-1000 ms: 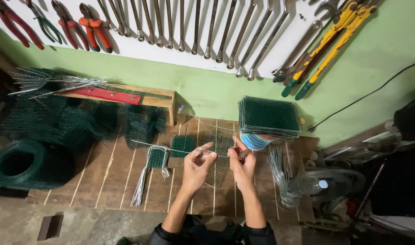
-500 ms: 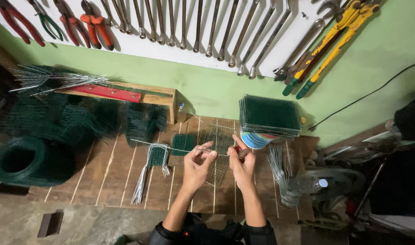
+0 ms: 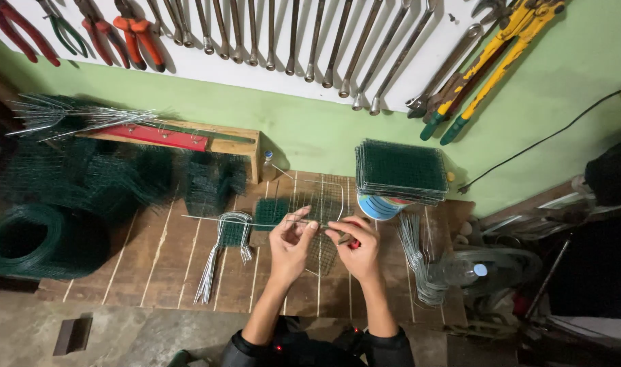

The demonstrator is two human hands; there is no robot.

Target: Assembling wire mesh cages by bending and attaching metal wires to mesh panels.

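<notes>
Head view: left hand [image 3: 291, 243] and right hand [image 3: 357, 246] both pinch a thin wire [image 3: 242, 223] stretching leftward over the mesh panel [image 3: 321, 204].

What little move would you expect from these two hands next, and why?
Probably the right hand, which seems to grip a small red-handled tool, bends the long straight wire against the mesh panel. The left hand pinches that wire at the panel's lower edge, so both meet there, though the contact is too small to confirm.
</notes>
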